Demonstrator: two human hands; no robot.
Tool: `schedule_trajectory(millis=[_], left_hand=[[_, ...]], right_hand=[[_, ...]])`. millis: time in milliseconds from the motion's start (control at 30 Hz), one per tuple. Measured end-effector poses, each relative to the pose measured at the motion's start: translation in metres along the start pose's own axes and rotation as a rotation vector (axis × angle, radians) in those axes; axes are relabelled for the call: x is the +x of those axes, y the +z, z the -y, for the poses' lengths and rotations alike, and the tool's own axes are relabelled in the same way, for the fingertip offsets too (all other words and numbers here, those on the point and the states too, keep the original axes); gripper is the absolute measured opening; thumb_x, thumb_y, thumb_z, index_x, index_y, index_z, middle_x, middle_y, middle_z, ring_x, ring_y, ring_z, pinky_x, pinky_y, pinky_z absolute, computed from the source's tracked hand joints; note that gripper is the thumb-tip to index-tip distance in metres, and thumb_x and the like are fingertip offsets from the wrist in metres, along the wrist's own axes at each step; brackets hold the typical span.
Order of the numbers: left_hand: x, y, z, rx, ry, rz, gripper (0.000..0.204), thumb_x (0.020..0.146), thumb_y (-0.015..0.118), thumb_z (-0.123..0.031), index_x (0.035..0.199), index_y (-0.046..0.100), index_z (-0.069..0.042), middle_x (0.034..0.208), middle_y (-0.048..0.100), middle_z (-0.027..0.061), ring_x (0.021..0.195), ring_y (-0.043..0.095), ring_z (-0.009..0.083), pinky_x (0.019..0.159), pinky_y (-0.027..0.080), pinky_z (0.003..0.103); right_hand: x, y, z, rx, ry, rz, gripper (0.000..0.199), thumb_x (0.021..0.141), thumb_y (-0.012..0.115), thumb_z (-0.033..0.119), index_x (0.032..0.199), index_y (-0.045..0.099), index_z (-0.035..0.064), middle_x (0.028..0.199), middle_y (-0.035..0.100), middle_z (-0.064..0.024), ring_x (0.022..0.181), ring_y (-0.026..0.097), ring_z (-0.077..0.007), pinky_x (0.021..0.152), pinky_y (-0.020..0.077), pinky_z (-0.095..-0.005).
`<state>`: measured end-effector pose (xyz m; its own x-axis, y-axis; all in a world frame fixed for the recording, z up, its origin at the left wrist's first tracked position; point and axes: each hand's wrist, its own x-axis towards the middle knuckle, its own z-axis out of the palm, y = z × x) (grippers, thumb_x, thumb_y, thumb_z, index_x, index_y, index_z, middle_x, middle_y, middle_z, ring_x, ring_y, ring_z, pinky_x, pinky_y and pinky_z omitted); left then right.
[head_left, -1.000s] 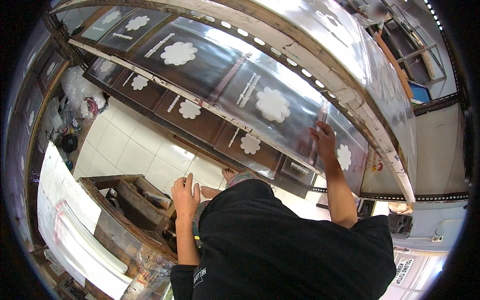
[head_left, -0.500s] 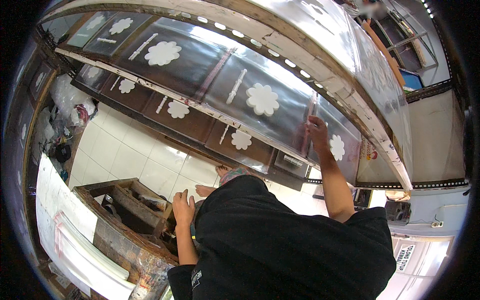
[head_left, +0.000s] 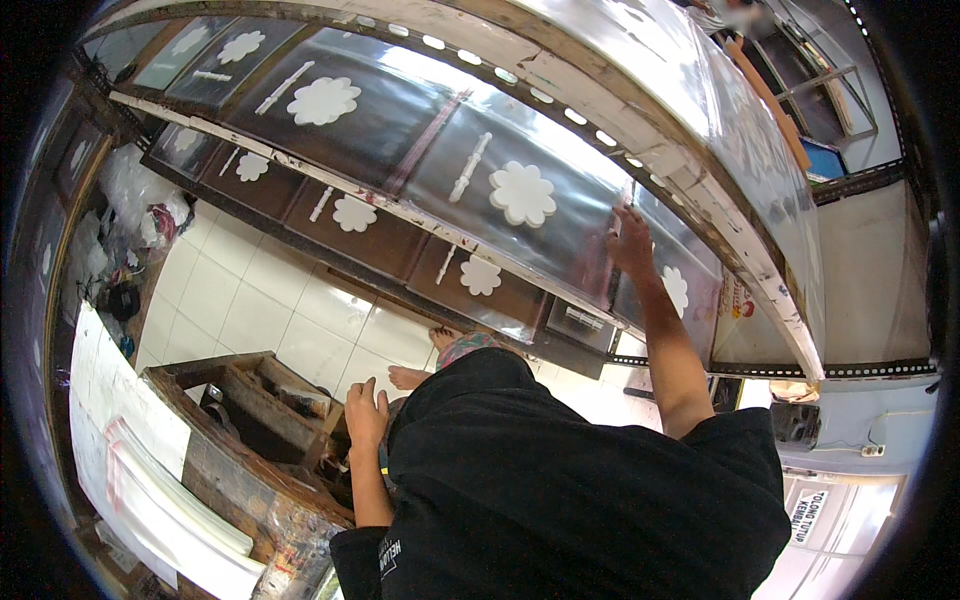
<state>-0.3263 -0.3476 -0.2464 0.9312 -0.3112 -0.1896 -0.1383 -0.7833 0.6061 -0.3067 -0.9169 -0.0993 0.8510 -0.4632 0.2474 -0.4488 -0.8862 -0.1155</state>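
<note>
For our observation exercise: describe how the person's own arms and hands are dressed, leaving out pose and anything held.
Both forearms are bare. The left hand and right hand wear no gloves. A black short-sleeved shirt covers the upper arms, with small white print near the left sleeve.

White square floor tiles (head_left: 255, 300) spread below the counter. At the left edge, crumpled clear plastic bags (head_left: 140, 195) lie in a heap, with a small dark round object (head_left: 122, 300) just below them. A flat white board (head_left: 120, 395) leans along the lower left. At the upper right, a blue panel (head_left: 828, 160) sits beside a grey metal frame (head_left: 845, 95).
</note>
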Motion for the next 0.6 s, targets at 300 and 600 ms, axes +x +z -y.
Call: schedule_trajectory(millis=[300,600], left_hand=[[-0.013,0.010,0.006,-0.025,-0.091,0.003,0.034,0.090,0.064,-0.019,0.120,0.066,-0.002,0.104,0.061,0.0178,0.098,0.060,0.0379,0.084,0.048,0.048],[-0.018,0.013,0.000,-0.083,-0.122,-0.037,0.033,0.090,0.064,-0.018,0.119,0.066,-0.003,0.105,0.062,0.0189,0.097,0.061,0.0391,0.083,0.050,0.049]], right_hand=[[0.024,-0.008,-0.008,0.115,-0.034,0.382,0.043,0.080,0.062,0.013,0.122,0.064,0.0043,0.117,0.065,-0.0217,0.108,0.065,-0.0334,0.094,0.0515,-0.0418],[0.054,-0.016,0.001,0.071,0.141,0.149,0.035,0.085,0.064,0.015,0.118,0.066,0.0048,0.117,0.065,-0.0209,0.108,0.064,-0.0365,0.095,0.0502,-0.0436]])
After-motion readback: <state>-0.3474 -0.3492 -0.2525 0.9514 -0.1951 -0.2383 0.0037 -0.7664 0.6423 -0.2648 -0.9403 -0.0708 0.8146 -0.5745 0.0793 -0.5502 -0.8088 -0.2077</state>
